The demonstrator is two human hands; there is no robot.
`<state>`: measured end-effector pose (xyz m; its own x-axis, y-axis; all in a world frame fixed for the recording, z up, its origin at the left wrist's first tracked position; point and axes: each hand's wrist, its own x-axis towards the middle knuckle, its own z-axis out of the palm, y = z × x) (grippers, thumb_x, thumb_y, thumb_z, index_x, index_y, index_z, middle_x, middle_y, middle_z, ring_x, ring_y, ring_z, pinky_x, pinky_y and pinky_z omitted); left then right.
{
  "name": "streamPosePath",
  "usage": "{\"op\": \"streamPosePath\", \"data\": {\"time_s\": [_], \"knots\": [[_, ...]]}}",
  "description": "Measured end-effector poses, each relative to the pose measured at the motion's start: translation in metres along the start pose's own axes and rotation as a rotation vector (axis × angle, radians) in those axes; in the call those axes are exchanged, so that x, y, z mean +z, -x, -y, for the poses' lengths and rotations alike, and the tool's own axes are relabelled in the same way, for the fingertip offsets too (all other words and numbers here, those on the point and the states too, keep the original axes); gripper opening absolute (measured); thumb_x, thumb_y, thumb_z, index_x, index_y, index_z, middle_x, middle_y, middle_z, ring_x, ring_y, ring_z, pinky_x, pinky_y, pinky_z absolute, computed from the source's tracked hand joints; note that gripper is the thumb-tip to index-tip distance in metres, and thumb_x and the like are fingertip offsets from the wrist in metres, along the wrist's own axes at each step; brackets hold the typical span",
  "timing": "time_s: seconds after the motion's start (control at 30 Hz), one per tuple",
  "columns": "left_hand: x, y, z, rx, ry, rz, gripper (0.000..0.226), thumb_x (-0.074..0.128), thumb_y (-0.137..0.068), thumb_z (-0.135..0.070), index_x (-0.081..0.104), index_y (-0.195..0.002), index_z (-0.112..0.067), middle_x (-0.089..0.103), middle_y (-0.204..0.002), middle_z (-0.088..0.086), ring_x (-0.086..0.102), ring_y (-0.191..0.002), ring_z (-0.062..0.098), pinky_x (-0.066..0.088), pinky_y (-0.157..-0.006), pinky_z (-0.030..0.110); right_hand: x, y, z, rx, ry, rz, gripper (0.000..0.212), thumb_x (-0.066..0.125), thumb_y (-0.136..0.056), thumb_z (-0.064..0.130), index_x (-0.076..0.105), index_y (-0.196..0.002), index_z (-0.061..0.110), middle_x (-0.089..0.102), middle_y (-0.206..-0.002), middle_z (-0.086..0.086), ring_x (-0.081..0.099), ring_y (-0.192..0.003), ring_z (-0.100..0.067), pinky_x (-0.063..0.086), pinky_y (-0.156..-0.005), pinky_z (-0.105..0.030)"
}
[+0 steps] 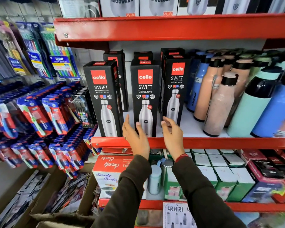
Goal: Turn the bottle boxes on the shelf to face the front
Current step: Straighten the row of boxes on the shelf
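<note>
Head view. Brackets the middle box (145, 96) low down, near its base, with both hands. Shows the left hand (135, 139) open, fingers wide, thumb across the box front, gripping nothing; cannot tell whether actually touching. Shows the right hand (172, 135) open too, fingers loosely curled, empty, in the gap toward the right box (175, 89).

Finds all three front boxes upright on the shelf, printed faces roughly forward. Catches the left box (104, 99) angled a little, side panel showing, right up at the red shelf lip (220, 142).

Now the risks. Tall, narrow boxes, so probably tippy: could topple one with a twist from low down. Could send it off the front, with so little ledge before the lip. Could push the left box off the shelf end toward the toothbrush packs (56, 112). Could clip the loose bottles (219, 104) near the right box and set them rolling.

Room for moving: slim gaps between boxes, just enough for fingers. More boxes (118, 63) standing behind, so little depth to retreat. Fair clearance overhead under the upper shelf (155, 28).
</note>
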<state>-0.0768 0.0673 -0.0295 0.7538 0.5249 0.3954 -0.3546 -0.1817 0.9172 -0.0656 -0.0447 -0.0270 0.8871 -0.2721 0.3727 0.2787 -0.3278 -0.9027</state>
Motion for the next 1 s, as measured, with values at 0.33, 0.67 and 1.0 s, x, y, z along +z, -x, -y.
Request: {"op": "streamPosePath", "data": {"time_s": [0.33, 0.67, 1.0], "knots": [[0.073, 0.028, -0.027, 0.419, 0.011, 0.364, 0.050, 0.035, -0.106, -0.019, 0.024, -0.154, -0.018, 0.025, -0.160, -0.011, 0.022, -0.149, 0.004, 0.019, -0.122, 0.023, -0.053, -0.036, -0.018, -0.025, -0.073, -0.126, 0.041, 0.050, -0.099, 0.024, 0.045, -0.139, 0.016, 0.048, -0.144, -0.004, 0.045, -0.133, -0.021, 0.036, -0.113, -0.042], [0.128, -0.015, -0.023, -0.248, -0.021, 0.412, 0.053, 0.027, -0.107, -0.027, 0.021, -0.155, -0.005, 0.027, -0.161, 0.016, 0.025, -0.150, 0.028, 0.020, -0.121, 0.031, -0.059, -0.099, -0.032, 0.093, -0.018, 0.016, 0.050, 0.045, -0.101, 0.029, 0.037, -0.146, 0.008, 0.041, -0.152, -0.012, 0.036, -0.141, -0.027, 0.028, -0.103, -0.024], [0.130, -0.020, -0.005, -0.228, -0.086, 0.310, 0.042, 0.031, -0.106, -0.025, 0.051, -0.136, -0.004, 0.058, -0.138, 0.020, 0.052, -0.129, 0.035, 0.037, -0.097, 0.026, -0.052, -0.105, -0.050, 0.023, 0.002, 0.022, 0.037, 0.049, -0.099, 0.021, 0.053, -0.132, 0.004, 0.060, -0.133, -0.016, 0.055, -0.123, -0.029, 0.036, -0.091, -0.019]]}}
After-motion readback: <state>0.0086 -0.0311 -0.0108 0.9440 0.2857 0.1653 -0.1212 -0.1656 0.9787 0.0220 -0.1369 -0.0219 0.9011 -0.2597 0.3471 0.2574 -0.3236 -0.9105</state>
